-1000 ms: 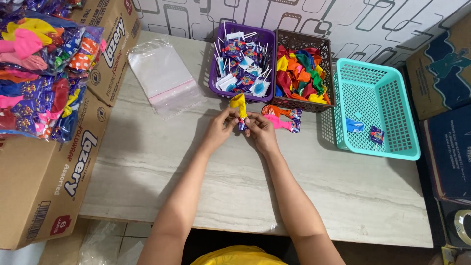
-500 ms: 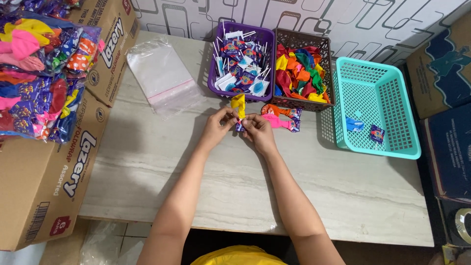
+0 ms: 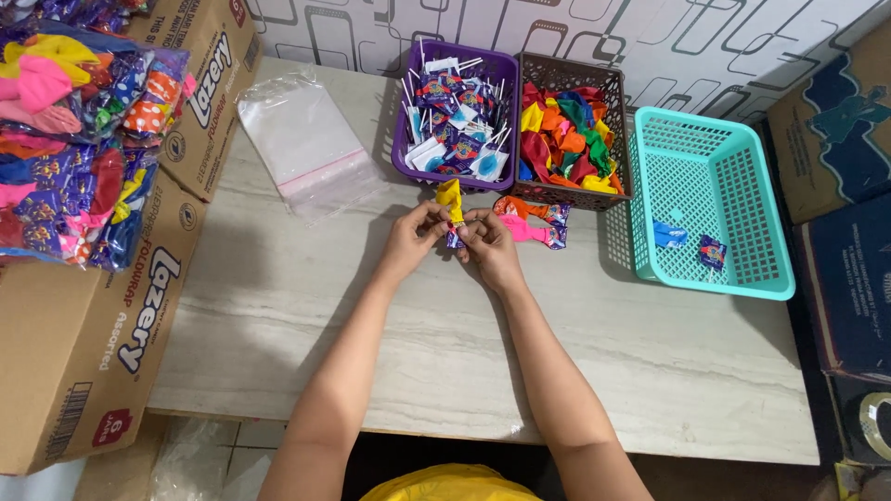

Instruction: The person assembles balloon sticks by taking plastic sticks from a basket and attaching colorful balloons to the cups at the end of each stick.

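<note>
Since a second ago almost nothing has moved — both hands stay together at the table's middle, and the yellow balloon (image 3: 450,199) has only shifted slightly between them. We judge the work on it unfinished, the fingers still busy at one spot.

Our left hand (image 3: 411,237) and right hand (image 3: 489,249) are both closed in a pinch on a small wrapped lollipop (image 3: 454,237), where the balloon's lower end meets it. The balloon stands with its long axis running 12 to 6, free end pointing to 12 o'clock toward the purple basket (image 3: 453,111).

At 3 o'clock from the hands lies a finished bundle (image 3: 536,223); beyond it sits a teal basket (image 3: 770,269).
</note>
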